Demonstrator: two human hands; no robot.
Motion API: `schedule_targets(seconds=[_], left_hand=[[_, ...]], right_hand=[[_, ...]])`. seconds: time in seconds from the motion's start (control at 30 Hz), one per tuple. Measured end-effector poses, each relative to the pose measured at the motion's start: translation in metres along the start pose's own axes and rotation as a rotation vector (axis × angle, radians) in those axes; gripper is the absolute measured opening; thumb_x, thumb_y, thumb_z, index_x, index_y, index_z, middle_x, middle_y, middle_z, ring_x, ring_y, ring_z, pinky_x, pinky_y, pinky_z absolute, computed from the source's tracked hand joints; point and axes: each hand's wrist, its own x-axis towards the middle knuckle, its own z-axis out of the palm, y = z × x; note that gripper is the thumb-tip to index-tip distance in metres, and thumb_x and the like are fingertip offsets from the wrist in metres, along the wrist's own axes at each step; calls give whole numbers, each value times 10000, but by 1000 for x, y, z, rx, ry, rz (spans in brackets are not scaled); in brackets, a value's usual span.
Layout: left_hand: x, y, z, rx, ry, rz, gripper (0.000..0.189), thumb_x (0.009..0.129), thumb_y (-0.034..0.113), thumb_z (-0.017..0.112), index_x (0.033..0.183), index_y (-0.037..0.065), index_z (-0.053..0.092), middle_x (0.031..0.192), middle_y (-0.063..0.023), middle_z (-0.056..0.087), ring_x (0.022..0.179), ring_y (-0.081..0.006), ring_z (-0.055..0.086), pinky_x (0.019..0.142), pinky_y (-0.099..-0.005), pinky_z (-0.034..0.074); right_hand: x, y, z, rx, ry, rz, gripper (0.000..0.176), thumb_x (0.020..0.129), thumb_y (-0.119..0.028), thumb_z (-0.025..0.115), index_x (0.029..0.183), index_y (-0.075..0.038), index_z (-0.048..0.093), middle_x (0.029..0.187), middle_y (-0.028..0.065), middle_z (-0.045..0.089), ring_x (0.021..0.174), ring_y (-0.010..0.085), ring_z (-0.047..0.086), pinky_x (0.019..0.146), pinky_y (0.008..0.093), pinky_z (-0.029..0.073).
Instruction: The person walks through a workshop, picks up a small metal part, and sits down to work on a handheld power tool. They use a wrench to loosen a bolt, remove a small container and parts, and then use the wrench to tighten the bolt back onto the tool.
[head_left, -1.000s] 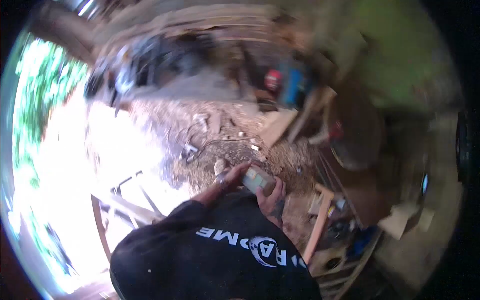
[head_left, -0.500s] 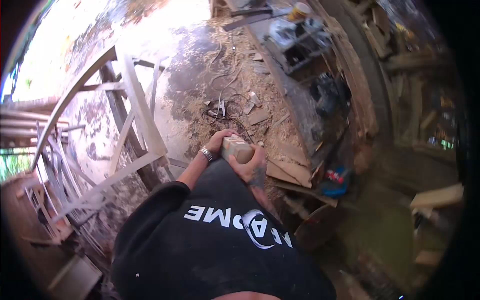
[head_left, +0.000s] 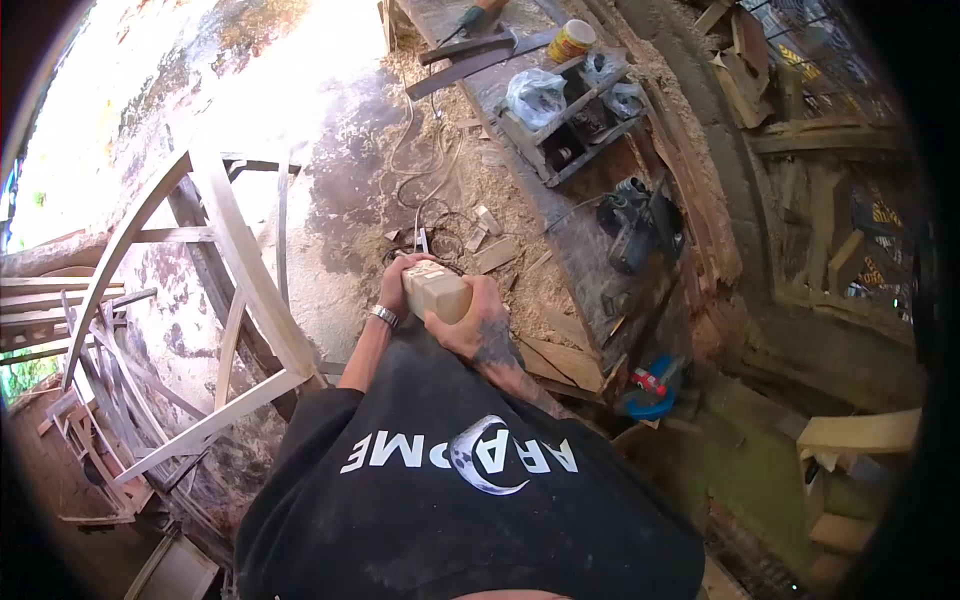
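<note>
A pale, wood-coloured block [head_left: 438,293] with rounded edges and a few raised or marked patches on top is held in front of my body. My left hand [head_left: 394,288], with a metal watch at the wrist, wraps round its far left end. On the near right side, my right hand [head_left: 468,322] grips the block, with the thumb lying along its near face. Some of my fingers are hidden behind the block. Beyond it, cords [head_left: 418,190] and wood offcuts [head_left: 494,255] lie among shavings on the floor.
A curved wooden frame [head_left: 245,240] stands at left. To the right, a low bench [head_left: 590,225] bears a compartment box [head_left: 575,115] with plastic bags, a yellow tub [head_left: 571,40], a handsaw [head_left: 480,68] and a dark power tool [head_left: 632,225]. A blue object [head_left: 650,400] lies nearer.
My view has swung, so the surroundings and both hands sit differently in the picture. The block remains between both hands, slightly turned, with more of its top showing.
</note>
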Motion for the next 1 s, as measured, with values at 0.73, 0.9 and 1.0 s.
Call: schedule_targets(seconds=[0.73, 0.9, 1.0], left_hand=[[198, 408, -155, 172, 206, 234, 464, 908, 267, 470, 1079, -78, 728, 1042, -150, 753, 993, -230, 708, 935, -332, 531], [261, 468, -148, 423, 179, 292, 424, 896, 234, 457, 1016, -78, 717, 998, -162, 744, 945, -227, 702, 909, -337, 540], [307, 485, -172, 403, 134, 315, 444, 900, 244, 450, 1025, -84, 722, 1016, -164, 749, 939, -229, 709, 897, -342, 551]], right_hand=[[417, -197, 196, 32, -176, -51, 642, 670, -310, 881, 1187, -33, 618, 1106, 188, 659, 1037, 348, 667, 900, 449, 545], [484, -207, 204, 56, -120, 96, 632, 660, -311, 880, 1169, -44, 618, 1094, 192, 665, 1032, 368, 668, 901, 461, 542], [518, -224, 220, -37, -28, 42, 631, 662, -314, 880, 1166, -48, 610, 1109, 194, 664, 1039, 368, 669, 901, 465, 543]])
